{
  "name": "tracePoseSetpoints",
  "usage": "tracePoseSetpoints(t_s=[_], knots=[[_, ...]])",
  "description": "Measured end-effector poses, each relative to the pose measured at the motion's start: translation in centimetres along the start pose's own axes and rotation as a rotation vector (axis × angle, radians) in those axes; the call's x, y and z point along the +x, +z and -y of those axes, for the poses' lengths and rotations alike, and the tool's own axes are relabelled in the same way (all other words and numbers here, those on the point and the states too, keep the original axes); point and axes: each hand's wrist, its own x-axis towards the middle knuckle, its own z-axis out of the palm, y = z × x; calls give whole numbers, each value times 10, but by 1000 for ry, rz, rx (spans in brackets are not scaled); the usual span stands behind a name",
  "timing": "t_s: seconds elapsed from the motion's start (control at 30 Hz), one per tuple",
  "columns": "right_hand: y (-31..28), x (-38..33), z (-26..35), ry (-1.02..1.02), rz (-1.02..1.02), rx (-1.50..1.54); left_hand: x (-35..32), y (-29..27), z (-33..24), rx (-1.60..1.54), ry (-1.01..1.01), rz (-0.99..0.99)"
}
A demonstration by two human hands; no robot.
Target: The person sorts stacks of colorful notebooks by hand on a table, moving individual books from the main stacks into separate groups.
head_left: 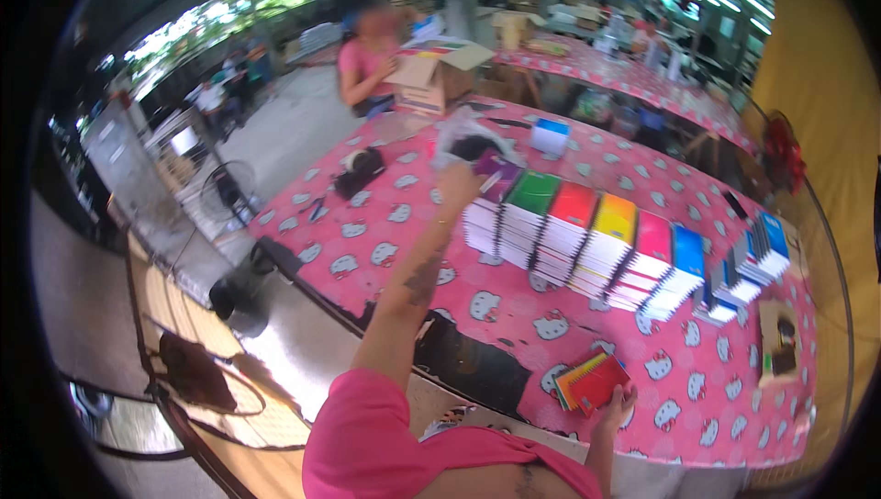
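Note:
My left arm stretches far across the table, and my left hand [461, 183] is at the top of the purple spiral notebook stack [498, 177]. Blur hides whether its fingers grip the top notebook. Near the front edge, my right hand [620, 404] is closed on the edge of a small fan of spiral notebooks [596, 383], red uppermost with orange, yellow and green ones beneath. To the right of the purple stack, a row continues with green [534, 194], red [574, 205], yellow [615, 218], pink [652, 237] and blue [686, 253] stacks.
More blue notebooks [743, 265] stand in stepped piles at the right. Behind the row are a plastic bag [468, 136] and a small blue-topped stack [550, 137]. A tape dispenser [360, 171] lies at left. Across the table, a person [367, 63] is beside an open carton [431, 81].

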Motion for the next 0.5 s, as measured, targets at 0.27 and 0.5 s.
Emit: tracePoseSetpoints(t_s=[0.27,0.5], knots=[[-7,22,-40,-174,118,-394,-154,-40,-151,-1020,796,404],[-35,-5,16,291,89,-13,-326,56,-218,-838,1334,53]])
